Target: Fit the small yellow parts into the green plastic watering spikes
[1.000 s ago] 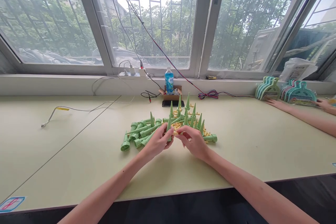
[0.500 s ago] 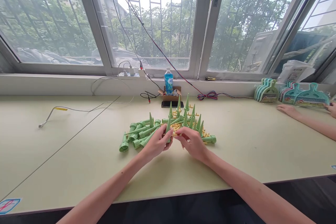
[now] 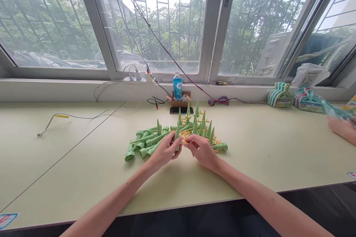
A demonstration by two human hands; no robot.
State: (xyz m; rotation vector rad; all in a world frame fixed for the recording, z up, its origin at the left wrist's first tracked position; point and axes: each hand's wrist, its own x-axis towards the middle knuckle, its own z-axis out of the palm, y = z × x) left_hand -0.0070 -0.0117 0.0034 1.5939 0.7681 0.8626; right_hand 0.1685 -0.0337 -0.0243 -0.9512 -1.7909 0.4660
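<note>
A heap of green cone-shaped plastic spikes (image 3: 150, 140) lies on the pale table (image 3: 83, 163), some lying flat at the left, several standing upright at the right. Small yellow plastic pieces (image 3: 187, 132) are scattered among the upright ones. My left hand (image 3: 166, 150) is closed round one green spike (image 3: 177, 133), held point up. My right hand (image 3: 201, 149) meets it, fingers pinched on a small yellow piece (image 3: 184, 141) at the spike's base.
A blue-labelled bottle (image 3: 177, 86), a small cardboard box (image 3: 180, 101) and a dark phone (image 3: 180, 110) stand behind the heap. Cables (image 3: 83, 116) trail over the table's left. Teal and green packaged items (image 3: 280, 95) stand far right, where another person's hand (image 3: 340, 127) works.
My hands stay together at the spike, barely moving. The other person's hands have pulled away to the right, lifting a teal item off the stack.
</note>
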